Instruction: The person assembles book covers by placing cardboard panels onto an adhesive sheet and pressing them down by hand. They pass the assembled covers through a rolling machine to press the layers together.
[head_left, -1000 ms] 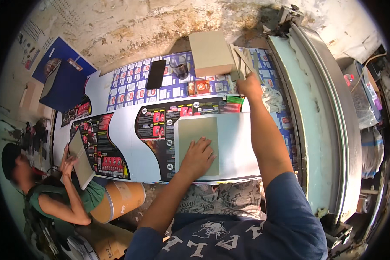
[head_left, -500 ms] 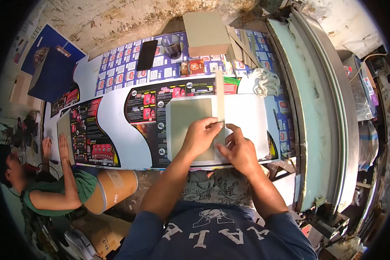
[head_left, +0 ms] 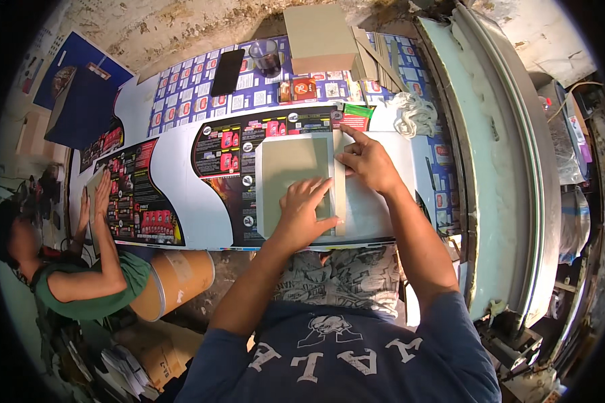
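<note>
A grey-green board (head_left: 294, 156) lies on a white sheet (head_left: 376, 213), and a narrow pale board strip (head_left: 340, 203) lies lengthwise along its right side, with a thin white gap between. My left hand (head_left: 301, 213) is spread over the board's lower right part, thumb at the strip's near end and fingertips at its left edge. Farther up, my right hand (head_left: 371, 163) rests at the strip's far end, index finger stretched forward and thumb against the strip. Neither hand is wrapped around anything.
At the back stand a stack of grey boards (head_left: 319, 40), loose strips (head_left: 380, 60), a glass (head_left: 267, 59) and a phone (head_left: 228, 72). A bundle of white cloth (head_left: 413, 114) lies right, beside a large machine (head_left: 480, 154). A co-worker (head_left: 87, 282) works at the left.
The strip has come down from standing out past the board to lying alongside it. My right hand has moved up to its far end; my left hand has spread from a pinch.
</note>
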Action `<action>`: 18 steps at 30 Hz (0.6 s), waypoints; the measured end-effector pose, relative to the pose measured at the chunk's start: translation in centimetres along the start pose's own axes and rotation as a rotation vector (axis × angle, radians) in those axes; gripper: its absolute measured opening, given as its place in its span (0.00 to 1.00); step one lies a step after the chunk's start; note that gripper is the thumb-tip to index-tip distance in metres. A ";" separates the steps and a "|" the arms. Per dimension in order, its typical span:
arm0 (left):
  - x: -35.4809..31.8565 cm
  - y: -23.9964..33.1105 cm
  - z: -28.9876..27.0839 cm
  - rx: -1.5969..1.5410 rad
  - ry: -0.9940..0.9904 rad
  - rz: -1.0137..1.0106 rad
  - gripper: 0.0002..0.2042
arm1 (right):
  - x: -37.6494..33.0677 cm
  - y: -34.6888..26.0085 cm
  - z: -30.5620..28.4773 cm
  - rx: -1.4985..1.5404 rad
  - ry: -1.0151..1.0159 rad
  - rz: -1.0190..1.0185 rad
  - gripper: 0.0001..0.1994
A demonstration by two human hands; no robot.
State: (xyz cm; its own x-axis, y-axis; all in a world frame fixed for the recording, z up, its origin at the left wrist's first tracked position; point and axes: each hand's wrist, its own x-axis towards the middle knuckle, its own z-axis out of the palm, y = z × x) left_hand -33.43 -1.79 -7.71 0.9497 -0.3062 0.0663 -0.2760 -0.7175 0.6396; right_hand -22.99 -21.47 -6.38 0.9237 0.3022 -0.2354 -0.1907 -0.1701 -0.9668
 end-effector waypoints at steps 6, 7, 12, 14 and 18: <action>-0.6 -1.6 0.9 0.088 -0.151 -0.030 0.45 | 0.7 1.8 0.1 -0.021 0.008 0.008 0.33; -0.6 -1.6 0.9 0.089 -0.153 -0.031 0.45 | 0.8 1.8 0.1 -0.030 0.006 0.005 0.33; -0.6 -1.6 1.0 0.091 -0.162 -0.044 0.45 | 0.6 1.5 0.3 -0.032 0.001 0.028 0.34; -0.6 -1.7 1.1 0.086 -0.160 -0.033 0.44 | 0.7 1.6 0.3 -0.048 0.002 0.031 0.34; -0.6 -1.8 1.2 0.085 -0.159 -0.022 0.44 | 0.8 2.1 0.4 -0.048 0.012 0.021 0.32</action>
State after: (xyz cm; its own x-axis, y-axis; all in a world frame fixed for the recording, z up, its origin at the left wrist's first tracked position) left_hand -33.69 -1.05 -9.84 0.9219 -0.3806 -0.0732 -0.2738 -0.7732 0.5720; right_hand -22.71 -21.23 -8.61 0.9235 0.2873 -0.2541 -0.1943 -0.2208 -0.9558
